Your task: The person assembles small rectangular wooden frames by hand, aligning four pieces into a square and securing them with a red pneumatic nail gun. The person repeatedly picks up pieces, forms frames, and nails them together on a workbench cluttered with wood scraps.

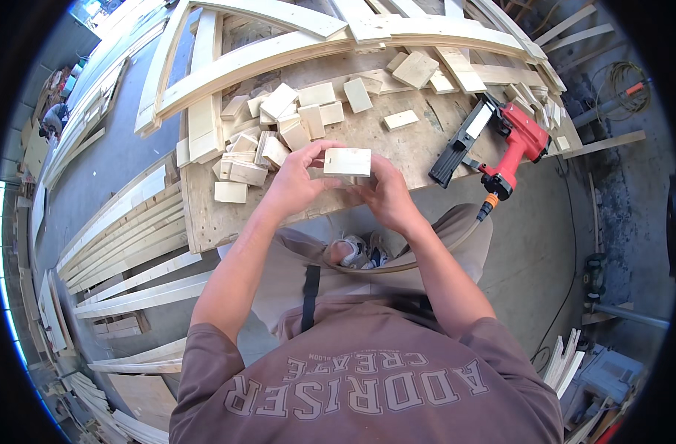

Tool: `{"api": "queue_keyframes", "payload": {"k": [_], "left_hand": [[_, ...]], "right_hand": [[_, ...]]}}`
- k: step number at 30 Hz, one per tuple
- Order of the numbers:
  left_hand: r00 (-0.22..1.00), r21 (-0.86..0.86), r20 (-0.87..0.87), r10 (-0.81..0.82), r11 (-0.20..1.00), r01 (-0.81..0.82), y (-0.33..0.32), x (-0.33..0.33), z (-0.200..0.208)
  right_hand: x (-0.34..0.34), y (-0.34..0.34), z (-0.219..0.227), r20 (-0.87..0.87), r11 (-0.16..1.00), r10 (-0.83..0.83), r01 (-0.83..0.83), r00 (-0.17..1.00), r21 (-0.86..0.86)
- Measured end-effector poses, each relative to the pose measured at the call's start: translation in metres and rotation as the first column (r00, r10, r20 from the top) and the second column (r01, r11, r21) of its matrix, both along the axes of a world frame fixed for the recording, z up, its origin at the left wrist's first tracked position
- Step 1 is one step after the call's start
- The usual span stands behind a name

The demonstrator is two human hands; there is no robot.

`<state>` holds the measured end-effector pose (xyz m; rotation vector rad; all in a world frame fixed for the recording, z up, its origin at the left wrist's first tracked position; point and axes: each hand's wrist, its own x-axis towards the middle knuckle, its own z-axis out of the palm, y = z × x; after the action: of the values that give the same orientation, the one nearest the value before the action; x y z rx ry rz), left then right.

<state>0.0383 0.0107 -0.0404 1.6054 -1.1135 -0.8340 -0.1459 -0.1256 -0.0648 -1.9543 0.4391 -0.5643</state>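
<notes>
Above the counter (205,214) edge, your left hand (293,185) and right hand (386,196) pinch a small wood block (347,161); its underside stays hidden. Bare counter lies at 9 o'clock, the nail gun (501,144) at 3.

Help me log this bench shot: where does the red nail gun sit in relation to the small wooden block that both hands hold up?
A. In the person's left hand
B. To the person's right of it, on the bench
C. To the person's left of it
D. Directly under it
B: the red nail gun lies on the bench top to the right of the wooden block, which the left hand and right hand hold between them.
</notes>
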Motion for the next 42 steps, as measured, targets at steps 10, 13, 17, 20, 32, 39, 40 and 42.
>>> {"api": "queue_keyframes", "payload": {"k": [10,13,17,20,32,39,40,42], "left_hand": [[1.0,-0.059,0.007,-0.008,0.998,0.008,0.0,0.001,0.007],[0.999,-0.076,0.044,-0.021,0.997,0.025,0.0,0.002,0.006],[0.999,-0.019,0.037,-0.015,1.0,0.016,0.0,0.001,0.01],[0.997,-0.012,0.079,-0.007,1.0,0.008,0.001,-0.001,0.013],[0.986,-0.055,0.168,0.02,0.998,-0.01,0.003,-0.005,0.016],[0.932,-0.071,-0.344,0.115,0.986,-0.148,-0.002,0.011,-0.004],[0.876,-0.089,-0.467,0.123,0.979,-0.185,-0.001,0.014,-0.009],[0.733,-0.139,-0.678,0.058,0.969,-0.205,0.001,0.018,-0.018]], "right_hand": [[0.002,-0.001,-0.003,0.008,1.0,0.009,-0.009,1.0,0.016],[0.001,0.0,-0.001,-0.012,1.0,0.0,0.0,1.0,0.006],[0.001,-0.001,-0.003,0.004,0.999,0.01,-0.01,1.0,-0.042],[0.001,0.001,-0.001,0.012,1.0,-0.002,0.001,1.0,0.014],[-0.005,0.0,0.006,-0.121,0.972,0.011,-0.039,0.993,-0.23],[-0.01,-0.001,0.012,-0.118,0.996,-0.071,0.064,0.99,-0.062],[-0.013,0.0,0.025,-0.11,0.997,-0.071,0.072,0.991,0.008],[-0.014,-0.004,0.026,-0.002,0.991,-0.052,0.052,0.999,0.127]]}}
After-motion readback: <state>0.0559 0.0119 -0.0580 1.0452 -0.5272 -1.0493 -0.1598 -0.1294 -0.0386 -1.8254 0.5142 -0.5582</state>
